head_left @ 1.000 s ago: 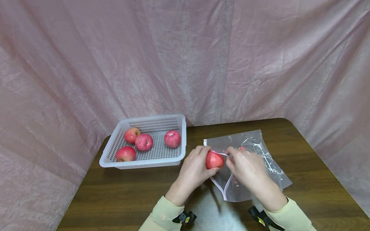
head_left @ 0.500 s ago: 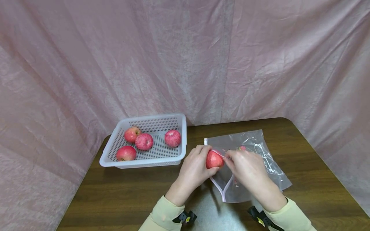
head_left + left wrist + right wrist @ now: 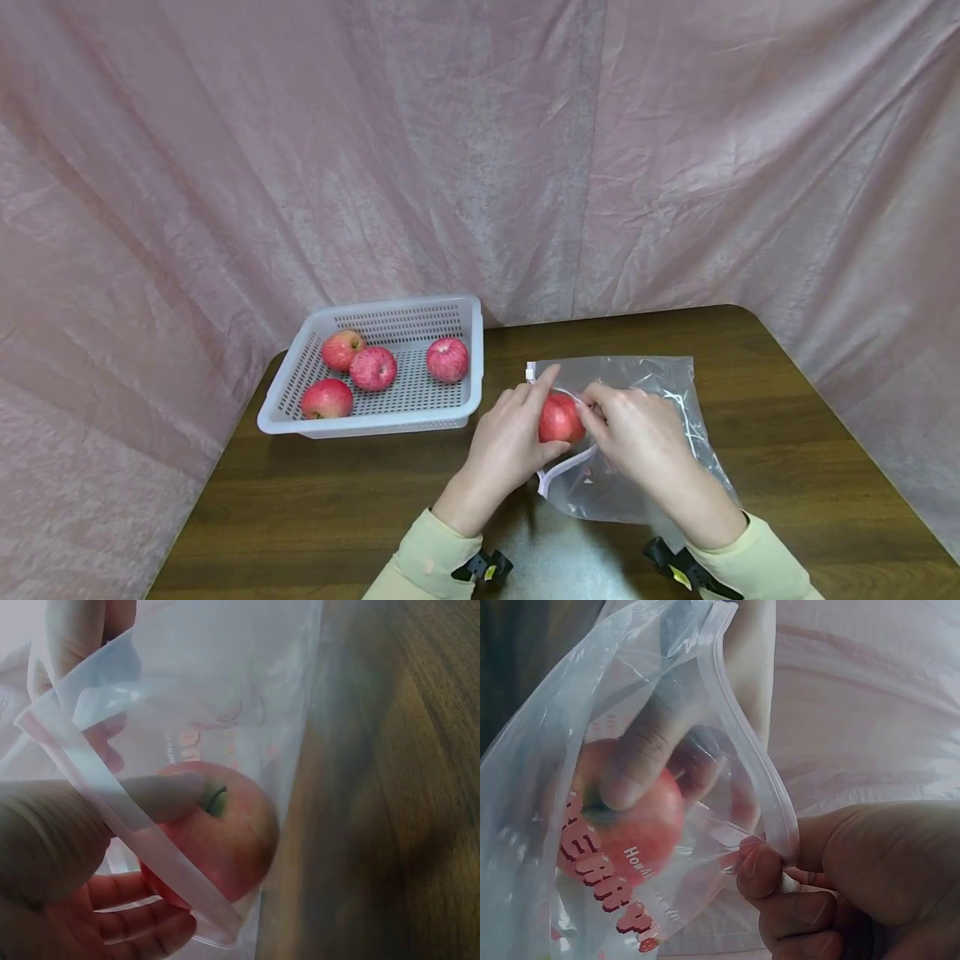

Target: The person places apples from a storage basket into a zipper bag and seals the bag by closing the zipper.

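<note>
A red apple (image 3: 561,418) lies within the mouth of a clear zip bag (image 3: 617,498) on the table's right half. My left hand (image 3: 504,442) reaches in at the mouth and holds it; in the left wrist view the thumb presses near the stem of the apple (image 3: 240,832). My right hand (image 3: 647,435) pinches the upper zip edge of the bag. From the right wrist view, the apple (image 3: 630,810) shows through plastic printed with red letters, and the curled fingers of the right hand (image 3: 810,900) grip the white zip strip (image 3: 761,776).
Left of the hands stands a white perforated basket (image 3: 375,427) with several apples, among them a striped one (image 3: 447,360) at its right side. The brown wooden table (image 3: 337,517) ends at a pink curtain (image 3: 480,167) behind.
The apple has moved slightly right and further into the bag. The lower zip edge now sweeps left beneath it, the left index finger has lifted, and the bag's far side has shifted.
</note>
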`<control>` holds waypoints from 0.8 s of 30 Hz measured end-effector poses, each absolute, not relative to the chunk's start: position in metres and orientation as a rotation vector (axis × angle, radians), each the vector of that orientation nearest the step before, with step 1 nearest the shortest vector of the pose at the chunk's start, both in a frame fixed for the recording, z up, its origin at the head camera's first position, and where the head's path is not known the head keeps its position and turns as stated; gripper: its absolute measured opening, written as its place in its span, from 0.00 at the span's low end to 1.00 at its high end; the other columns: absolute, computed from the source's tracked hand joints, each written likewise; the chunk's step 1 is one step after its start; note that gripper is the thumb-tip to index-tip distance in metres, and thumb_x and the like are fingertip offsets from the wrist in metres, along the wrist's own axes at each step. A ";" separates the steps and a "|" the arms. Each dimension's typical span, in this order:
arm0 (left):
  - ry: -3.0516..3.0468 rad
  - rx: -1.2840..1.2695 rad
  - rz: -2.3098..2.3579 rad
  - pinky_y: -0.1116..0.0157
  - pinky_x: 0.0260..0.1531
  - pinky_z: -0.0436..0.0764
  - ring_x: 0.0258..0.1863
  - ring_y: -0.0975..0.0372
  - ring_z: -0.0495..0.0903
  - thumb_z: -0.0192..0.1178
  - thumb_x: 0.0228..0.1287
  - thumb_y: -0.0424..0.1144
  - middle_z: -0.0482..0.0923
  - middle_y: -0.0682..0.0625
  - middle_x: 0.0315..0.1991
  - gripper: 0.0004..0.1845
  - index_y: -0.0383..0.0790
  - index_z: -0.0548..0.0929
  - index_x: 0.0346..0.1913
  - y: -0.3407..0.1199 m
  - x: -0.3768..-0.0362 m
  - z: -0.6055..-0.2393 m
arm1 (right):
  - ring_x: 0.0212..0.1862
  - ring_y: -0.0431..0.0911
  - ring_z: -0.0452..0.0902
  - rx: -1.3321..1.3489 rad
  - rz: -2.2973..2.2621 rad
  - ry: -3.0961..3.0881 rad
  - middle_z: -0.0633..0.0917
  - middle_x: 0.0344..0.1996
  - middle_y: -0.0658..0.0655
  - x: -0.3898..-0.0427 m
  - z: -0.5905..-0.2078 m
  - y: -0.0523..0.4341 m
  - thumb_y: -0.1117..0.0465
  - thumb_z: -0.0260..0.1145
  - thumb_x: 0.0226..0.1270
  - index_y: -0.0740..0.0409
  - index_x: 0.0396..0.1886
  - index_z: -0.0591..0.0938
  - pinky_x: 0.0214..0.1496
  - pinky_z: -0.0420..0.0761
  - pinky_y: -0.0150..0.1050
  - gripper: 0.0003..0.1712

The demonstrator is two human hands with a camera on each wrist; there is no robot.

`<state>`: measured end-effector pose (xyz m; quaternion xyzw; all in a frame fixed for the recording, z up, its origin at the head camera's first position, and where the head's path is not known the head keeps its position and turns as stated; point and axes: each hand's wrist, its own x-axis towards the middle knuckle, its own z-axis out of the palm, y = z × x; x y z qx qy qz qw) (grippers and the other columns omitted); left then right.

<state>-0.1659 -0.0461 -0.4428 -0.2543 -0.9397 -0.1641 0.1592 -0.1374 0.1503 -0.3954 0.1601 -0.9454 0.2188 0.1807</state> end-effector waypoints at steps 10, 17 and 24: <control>-2.660 -0.791 -0.446 0.56 0.38 0.87 0.47 0.53 0.86 0.88 0.56 0.51 0.86 0.48 0.52 0.52 0.50 0.73 0.82 -0.050 -0.166 -0.441 | 0.21 0.51 0.82 0.396 0.626 -2.604 0.89 0.24 0.50 -0.138 -0.397 0.150 0.63 0.77 0.71 0.53 0.42 0.93 0.20 0.75 0.49 0.03; -2.580 -0.804 -0.516 0.57 0.37 0.87 0.43 0.58 0.87 0.85 0.61 0.46 0.88 0.52 0.48 0.45 0.48 0.75 0.79 -0.054 -0.167 -0.436 | 0.20 0.55 0.83 0.399 0.633 -2.543 0.90 0.24 0.55 -0.141 -0.396 0.155 0.64 0.76 0.71 0.56 0.43 0.93 0.21 0.76 0.53 0.04; -2.553 -0.736 -0.609 0.56 0.35 0.85 0.39 0.58 0.85 0.83 0.64 0.42 0.87 0.51 0.44 0.40 0.47 0.77 0.77 -0.062 -0.169 -0.427 | 0.22 0.54 0.83 0.381 0.617 -2.555 0.90 0.24 0.53 -0.144 -0.398 0.158 0.64 0.76 0.70 0.54 0.44 0.94 0.21 0.76 0.53 0.06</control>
